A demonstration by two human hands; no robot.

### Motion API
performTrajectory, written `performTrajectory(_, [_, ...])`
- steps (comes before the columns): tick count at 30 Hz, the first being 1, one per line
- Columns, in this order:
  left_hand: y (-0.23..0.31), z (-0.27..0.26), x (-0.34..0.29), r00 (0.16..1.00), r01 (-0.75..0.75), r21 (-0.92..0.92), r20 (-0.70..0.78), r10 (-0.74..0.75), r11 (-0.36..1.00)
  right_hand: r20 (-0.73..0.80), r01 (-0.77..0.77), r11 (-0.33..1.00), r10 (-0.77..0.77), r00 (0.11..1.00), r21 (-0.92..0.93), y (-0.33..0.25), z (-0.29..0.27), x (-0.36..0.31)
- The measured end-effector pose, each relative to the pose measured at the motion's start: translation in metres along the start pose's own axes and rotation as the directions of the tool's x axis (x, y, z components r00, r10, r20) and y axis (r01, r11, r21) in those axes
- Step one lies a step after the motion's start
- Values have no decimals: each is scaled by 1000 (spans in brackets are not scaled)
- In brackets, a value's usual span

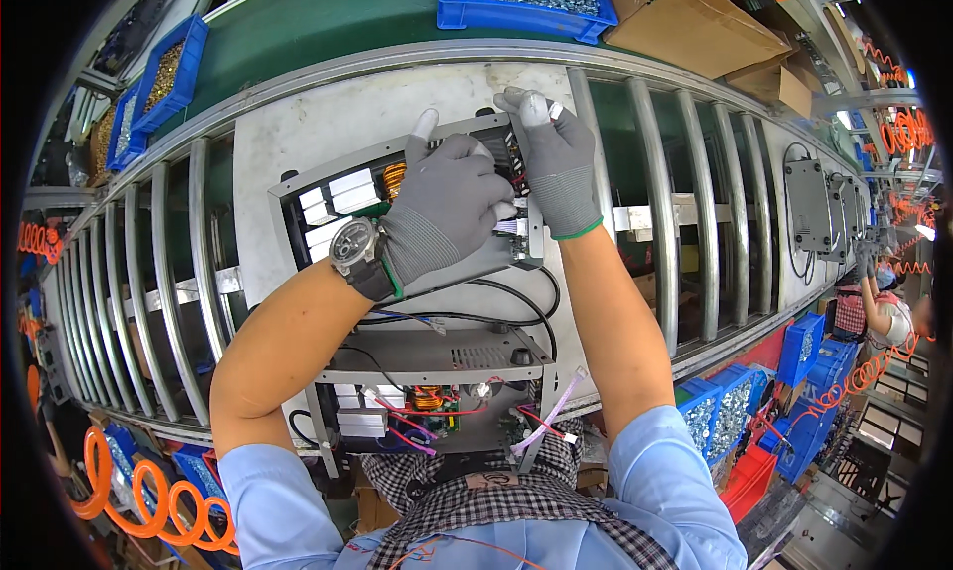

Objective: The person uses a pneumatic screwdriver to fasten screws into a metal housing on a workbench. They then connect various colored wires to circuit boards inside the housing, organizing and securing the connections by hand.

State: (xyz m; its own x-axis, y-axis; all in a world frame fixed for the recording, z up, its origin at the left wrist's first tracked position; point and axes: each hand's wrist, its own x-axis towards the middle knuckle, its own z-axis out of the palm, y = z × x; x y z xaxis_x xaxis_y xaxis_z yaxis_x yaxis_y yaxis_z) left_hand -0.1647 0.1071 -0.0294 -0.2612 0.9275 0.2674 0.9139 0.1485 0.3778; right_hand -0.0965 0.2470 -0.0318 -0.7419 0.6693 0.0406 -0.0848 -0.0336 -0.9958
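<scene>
Two-handed, worked at open gray chassis [467, 260] on white surface [288, 133], beyond second chassis [427, 352]. Held left hand [447, 201] curled over interior, right hand [561, 163] bent over far right corner. Could not tell whether clamped or apart.

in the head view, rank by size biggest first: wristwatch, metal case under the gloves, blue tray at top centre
Largest: metal case, though partly covered
Middle: blue tray, cut off by the picture's top edge
Smallest: wristwatch, clearly
</scene>
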Motion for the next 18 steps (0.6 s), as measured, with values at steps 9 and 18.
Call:
performTrajectory(9, [0, 2, 4, 990, 131, -108, 61, -125, 985, -31, 24, 999, -23, 999, 33, 4, -4, 2])
performTrajectory(18, [-1, 12, 0, 996, 87, -77, -14, -89, 993, -18, -26, 999, 26, 999, 39, -5, 1, -4])
